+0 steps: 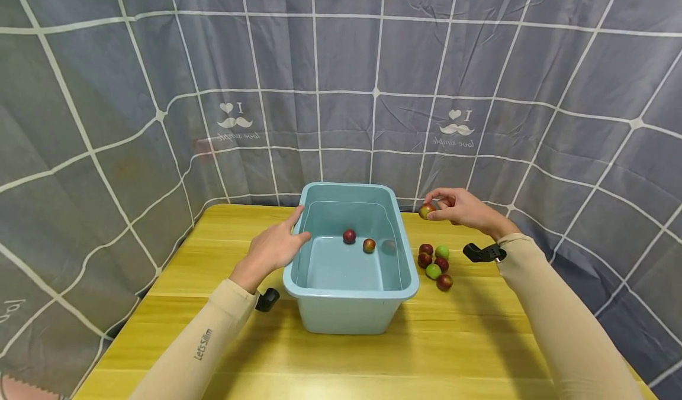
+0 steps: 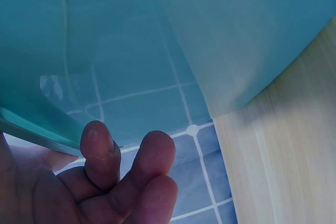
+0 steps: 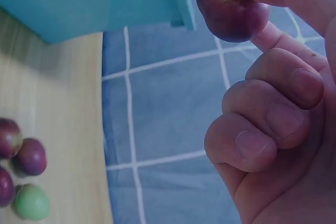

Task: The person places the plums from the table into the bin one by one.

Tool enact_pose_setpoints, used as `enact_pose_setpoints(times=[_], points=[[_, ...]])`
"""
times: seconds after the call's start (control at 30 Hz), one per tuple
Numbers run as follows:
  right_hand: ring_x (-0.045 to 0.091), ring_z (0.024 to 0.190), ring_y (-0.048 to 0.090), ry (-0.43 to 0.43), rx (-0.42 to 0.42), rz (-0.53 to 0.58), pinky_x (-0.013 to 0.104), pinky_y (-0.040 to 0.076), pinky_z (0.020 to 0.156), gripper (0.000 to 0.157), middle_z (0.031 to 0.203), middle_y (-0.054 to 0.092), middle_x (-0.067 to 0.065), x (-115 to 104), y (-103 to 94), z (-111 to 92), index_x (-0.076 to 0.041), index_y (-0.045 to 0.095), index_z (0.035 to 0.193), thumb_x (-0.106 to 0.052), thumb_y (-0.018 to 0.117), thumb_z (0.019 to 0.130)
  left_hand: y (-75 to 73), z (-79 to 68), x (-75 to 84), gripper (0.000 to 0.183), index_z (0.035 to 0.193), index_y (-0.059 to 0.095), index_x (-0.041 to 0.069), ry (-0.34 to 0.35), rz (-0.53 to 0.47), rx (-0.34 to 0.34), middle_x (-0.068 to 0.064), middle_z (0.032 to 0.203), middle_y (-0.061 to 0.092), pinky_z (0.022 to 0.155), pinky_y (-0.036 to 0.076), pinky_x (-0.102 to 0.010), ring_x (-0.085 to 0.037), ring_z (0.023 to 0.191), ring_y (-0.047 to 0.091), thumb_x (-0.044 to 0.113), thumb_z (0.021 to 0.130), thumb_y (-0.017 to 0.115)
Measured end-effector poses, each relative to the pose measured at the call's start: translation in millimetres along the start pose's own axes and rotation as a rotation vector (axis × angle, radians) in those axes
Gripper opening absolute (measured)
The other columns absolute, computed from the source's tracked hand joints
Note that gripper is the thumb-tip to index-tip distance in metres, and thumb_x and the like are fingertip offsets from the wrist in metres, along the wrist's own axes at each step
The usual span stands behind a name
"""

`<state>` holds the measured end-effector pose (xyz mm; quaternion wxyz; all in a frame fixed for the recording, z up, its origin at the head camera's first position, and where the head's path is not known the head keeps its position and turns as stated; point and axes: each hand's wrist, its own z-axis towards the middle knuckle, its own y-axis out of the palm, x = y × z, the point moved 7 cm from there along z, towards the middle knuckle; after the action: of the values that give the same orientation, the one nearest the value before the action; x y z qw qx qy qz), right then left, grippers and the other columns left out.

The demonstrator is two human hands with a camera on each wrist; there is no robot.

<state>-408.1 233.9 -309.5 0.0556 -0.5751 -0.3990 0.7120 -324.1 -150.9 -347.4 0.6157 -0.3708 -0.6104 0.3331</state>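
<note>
My right hand (image 1: 458, 208) pinches a reddish-green plum (image 1: 426, 211) between thumb and index finger, above the table's far side and right of the tub. In the right wrist view the held plum (image 3: 231, 11) looks dark red, and the other three fingers are curled beside it without touching it. At the left rim of the light blue plastic tub (image 1: 346, 316), my left hand (image 1: 274, 245) holds on, thumb over the rim and fingers outside. The left wrist view shows those bent fingers (image 2: 152, 161) against the tub's outer wall (image 2: 126, 40). Two red plums (image 1: 348, 236) lie on the tub's floor.
Right of the tub, several dark red plums (image 1: 444, 281) and two green ones (image 1: 433, 271) lie clustered on the yellow wooden table (image 1: 341, 367). A grey curtain (image 1: 341, 122) with white grid lines hangs behind and along both sides.
</note>
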Motion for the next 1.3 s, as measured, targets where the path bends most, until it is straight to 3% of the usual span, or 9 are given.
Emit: enact_pose_setpoints(times=[0.3, 0.5, 0.67, 1.0, 1.3], points=[[0.014, 0.054, 0.035, -0.045, -0.043, -0.076, 0.028, 0.036, 0.052, 0.038, 0.068, 0.045, 0.003, -31, 5.9, 17, -0.01, 0.064, 0.123, -0.028, 0.075, 0.091, 0.0, -0.1, -0.4, 0.075, 0.163, 0.012, 0.035, -0.008, 0.003, -0.004, -0.014, 0.146, 0.055, 0.057, 0.045, -0.037, -0.028, 0.09, 0.064, 0.053, 0.097, 0.044], [0.015, 0.059, 0.038, -0.069, -0.057, -0.13, 0.03, 0.039, 0.064, 0.037, 0.069, 0.042, 0.004, -47, 11.6, 27, -0.012, 0.065, 0.122, -0.029, 0.075, 0.091, 1.7, -1.0, -1.7, 0.075, 0.163, 0.012, 0.035, -0.014, -0.004, -0.009, -0.014, 0.147, 0.055, 0.057, 0.044, -0.037, -0.028, 0.088, 0.063, 0.053, 0.097, 0.044], [0.015, 0.056, 0.036, -0.063, -0.08, -0.166, 0.03, 0.038, 0.061, 0.036, 0.066, 0.042, 0.003, -56, 17.0, 36, -0.016, 0.065, 0.123, -0.03, 0.075, 0.091, 1.3, -1.0, -1.3, 0.075, 0.163, 0.011, 0.036, -0.017, -0.005, -0.014, -0.015, 0.145, 0.056, 0.057, 0.044, -0.037, -0.028, 0.086, 0.063, 0.053, 0.097, 0.043], [0.017, 0.057, 0.037, -0.05, -0.166, -0.198, 0.034, 0.039, 0.065, 0.034, 0.067, 0.045, 0.003, -81, 34.8, 57, -0.019, 0.068, 0.122, -0.03, 0.075, 0.09, 0.7, -3.1, -2.3, 0.075, 0.163, 0.012, 0.036, -0.014, -0.011, -0.017, -0.014, 0.148, 0.053, 0.058, 0.045, -0.037, -0.033, 0.104, 0.064, 0.053, 0.097, 0.044], [0.017, 0.059, 0.038, -0.072, -0.231, -0.29, 0.033, 0.037, 0.063, 0.027, 0.067, 0.046, 0.002, -97, 47.8, 76, -0.019, 0.07, 0.115, -0.025, 0.076, 0.089, 1.0, -1.7, -0.6, 0.075, 0.163, 0.011, 0.036, -0.009, -0.006, -0.013, -0.014, 0.148, 0.053, 0.058, 0.045, -0.037, -0.033, 0.102, 0.065, 0.054, 0.097, 0.044]])
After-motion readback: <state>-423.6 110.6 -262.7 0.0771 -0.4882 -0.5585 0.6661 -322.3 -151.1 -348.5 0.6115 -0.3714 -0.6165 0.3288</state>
